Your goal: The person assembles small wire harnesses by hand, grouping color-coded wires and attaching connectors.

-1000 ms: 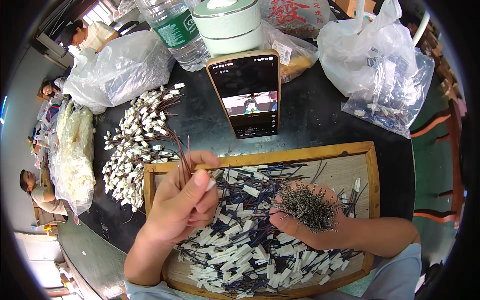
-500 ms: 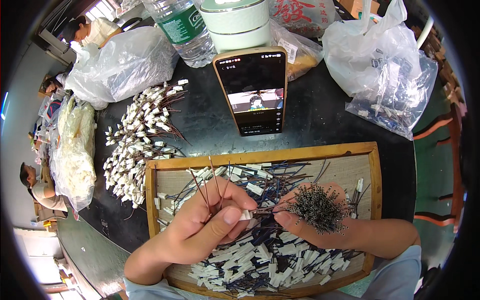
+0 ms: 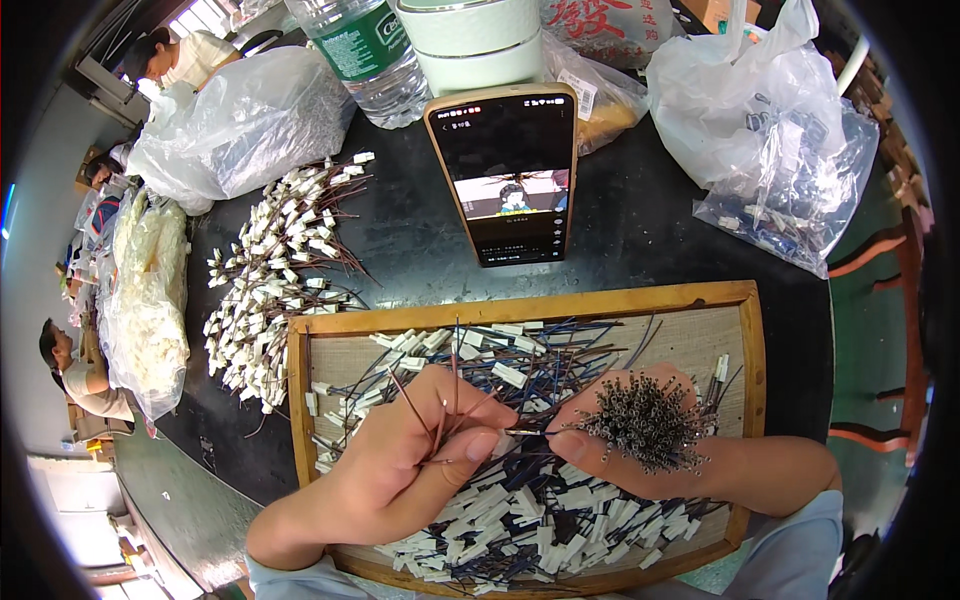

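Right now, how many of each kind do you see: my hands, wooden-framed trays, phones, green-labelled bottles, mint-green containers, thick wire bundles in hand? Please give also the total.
Hands: 2 (left hand, right hand)
Wooden-framed tray: 1
Phone: 1
Green-labelled bottle: 1
Mint-green container: 1
Thick wire bundle, in the right hand: 1
Total: 7

The lower ends of the brown wires (image 3: 455, 380) are hidden inside the left hand (image 3: 415, 455), the left end of the thin dark piece (image 3: 530, 432) between the two hands is covered by its fingertips, and much of the right hand (image 3: 622, 482) is masked by the bundle of dark wires (image 3: 650, 425), whose other ends are largely concealed. Parts of the rim of the wooden tray (image 3: 540, 305) are covered by the forearms (image 3: 765, 470). The tops of the bottle (image 3: 375, 60) and the pale green container (image 3: 475, 50) are cut off by the upper edge, and the small print on the phone (image 3: 510, 180) is too tiny to be read.
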{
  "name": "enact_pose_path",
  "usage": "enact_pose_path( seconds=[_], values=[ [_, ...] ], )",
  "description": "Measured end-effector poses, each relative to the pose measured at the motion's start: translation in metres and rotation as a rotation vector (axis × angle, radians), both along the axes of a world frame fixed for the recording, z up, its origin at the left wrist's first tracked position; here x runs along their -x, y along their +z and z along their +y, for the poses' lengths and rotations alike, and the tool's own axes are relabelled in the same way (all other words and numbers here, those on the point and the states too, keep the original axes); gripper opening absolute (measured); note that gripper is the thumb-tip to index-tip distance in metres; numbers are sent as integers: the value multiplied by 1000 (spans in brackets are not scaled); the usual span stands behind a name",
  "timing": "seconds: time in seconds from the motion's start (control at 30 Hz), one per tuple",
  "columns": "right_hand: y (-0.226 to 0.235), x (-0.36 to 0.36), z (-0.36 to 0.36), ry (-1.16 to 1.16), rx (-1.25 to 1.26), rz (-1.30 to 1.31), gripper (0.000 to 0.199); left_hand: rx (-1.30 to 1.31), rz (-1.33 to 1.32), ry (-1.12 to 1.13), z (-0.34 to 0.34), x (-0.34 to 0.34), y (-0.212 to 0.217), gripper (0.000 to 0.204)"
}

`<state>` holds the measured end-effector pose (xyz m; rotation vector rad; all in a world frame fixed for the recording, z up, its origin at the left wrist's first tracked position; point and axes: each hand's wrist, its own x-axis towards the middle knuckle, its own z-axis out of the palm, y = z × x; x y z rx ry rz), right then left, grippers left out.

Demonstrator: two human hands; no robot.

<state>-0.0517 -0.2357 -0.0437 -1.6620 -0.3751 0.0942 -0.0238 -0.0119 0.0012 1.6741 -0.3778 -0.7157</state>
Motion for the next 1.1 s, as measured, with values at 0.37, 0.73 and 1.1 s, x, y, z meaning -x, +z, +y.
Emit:
enact_pose_path(
  seconds=[0.37,0.73,1.1],
  values=[
    [-15,4,1,83,-65,-22,33,-96,-270,-83,1,0,-2,16],
    [-7,-2,-3,154,-85,-10,17,-42,-250,-84,-1,2,1,22],
    [0,0,4,-210,-157,276,12,148,-23,175,13,-19,0,19]
  ],
)
